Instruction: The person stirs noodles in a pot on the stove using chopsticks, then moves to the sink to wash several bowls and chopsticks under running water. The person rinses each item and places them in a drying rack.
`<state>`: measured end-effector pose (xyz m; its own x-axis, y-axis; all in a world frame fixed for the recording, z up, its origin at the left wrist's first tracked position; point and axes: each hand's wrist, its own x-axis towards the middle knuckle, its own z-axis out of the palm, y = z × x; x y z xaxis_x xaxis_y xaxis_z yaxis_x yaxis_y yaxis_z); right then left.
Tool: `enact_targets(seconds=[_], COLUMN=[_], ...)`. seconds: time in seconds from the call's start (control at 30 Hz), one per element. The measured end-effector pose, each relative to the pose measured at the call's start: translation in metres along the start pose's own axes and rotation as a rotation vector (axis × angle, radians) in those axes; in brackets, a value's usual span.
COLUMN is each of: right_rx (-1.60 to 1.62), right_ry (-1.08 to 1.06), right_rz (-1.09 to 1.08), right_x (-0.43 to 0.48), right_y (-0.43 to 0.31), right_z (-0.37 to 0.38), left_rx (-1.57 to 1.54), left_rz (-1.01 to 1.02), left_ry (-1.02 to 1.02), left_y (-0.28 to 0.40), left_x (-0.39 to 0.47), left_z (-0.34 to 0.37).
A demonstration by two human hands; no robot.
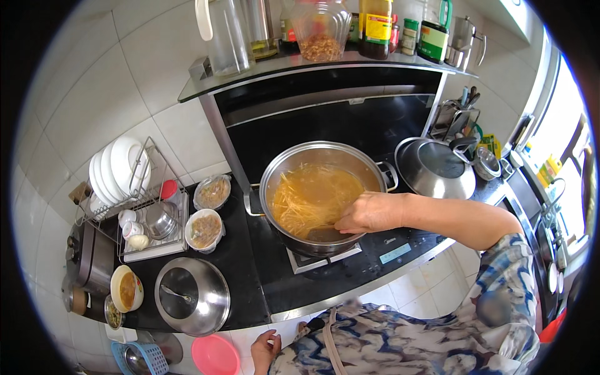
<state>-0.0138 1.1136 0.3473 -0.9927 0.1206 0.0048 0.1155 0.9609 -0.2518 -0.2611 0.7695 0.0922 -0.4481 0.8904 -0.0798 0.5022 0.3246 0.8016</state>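
Note:
My right hand (368,213) reaches over the near right rim of a large stainless steel pot (318,148) on the cooktop. Its fingers are curled and point down into the pot, close to the broth; whether they pinch something is hidden. Thin pale noodles (293,206) lie in the yellow broth (328,183), bunched mostly on the left side. A dark patch shows under my fingertips. My left hand (266,349) hangs low beside my body, in front of the counter edge, with loosely bent fingers and nothing in it.
A domed steel lid (192,297) lies on the left counter, another lid (436,168) right of the pot. Two wrapped bowls (206,229) stand beside a dish rack (154,251). Bottles and jars (323,37) line the glass shelf (276,70). A pink basin (215,355) sits below.

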Motion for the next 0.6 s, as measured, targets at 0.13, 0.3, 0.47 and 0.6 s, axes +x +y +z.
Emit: enact_targets(seconds=[0.13, 0.3, 0.47, 0.6], right_rx=[-0.021, -0.018, 0.09, 0.185], right_ry=[0.09, 0.205, 0.355, 0.361], right_rz=[0.032, 0.068, 0.274, 0.394], right_x=[0.008, 0.015, -0.007, -0.019], right_y=[0.005, 0.02, 0.032, 0.034], right_z=[0.002, 0.004, -0.012, -0.036], left_rx=[-0.065, -0.086, -0.104, -0.088], left_rz=[-0.006, 0.087, 0.044, -0.113], left_ry=[-0.035, -0.048, -0.047, -0.012], left_y=[-0.012, -0.013, -0.024, 0.014], left_x=[0.0, 0.0, -0.005, -0.017], left_z=[0.002, 0.006, 0.009, -0.01])
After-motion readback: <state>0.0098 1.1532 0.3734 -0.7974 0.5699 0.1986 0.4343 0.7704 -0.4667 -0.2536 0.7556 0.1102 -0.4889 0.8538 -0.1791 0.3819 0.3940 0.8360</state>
